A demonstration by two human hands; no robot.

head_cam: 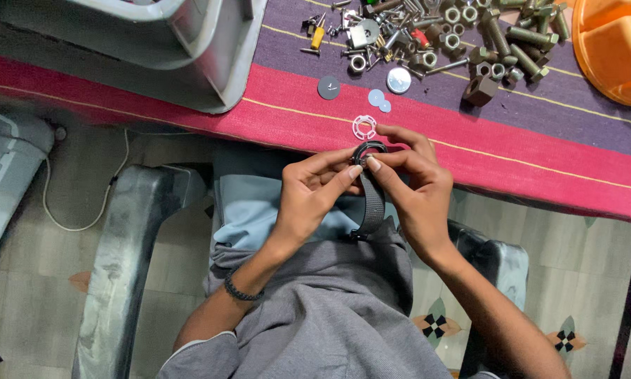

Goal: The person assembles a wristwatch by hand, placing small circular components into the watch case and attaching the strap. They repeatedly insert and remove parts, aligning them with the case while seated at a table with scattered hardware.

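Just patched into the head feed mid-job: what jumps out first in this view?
Both hands meet at the table's near edge: the left hand and right hand pinch a dark round watch case, its strap hanging over the lap. Just beyond them, a white ring-shaped part lies on the red cloth. Farther back, a heap of bolts and nuts is spread beside an orange bin.

The fingers hide most of the watch case. The orange tub and grey crate are cut by the picture's edge. The small parts in the hardware pile are too tiny to tell.
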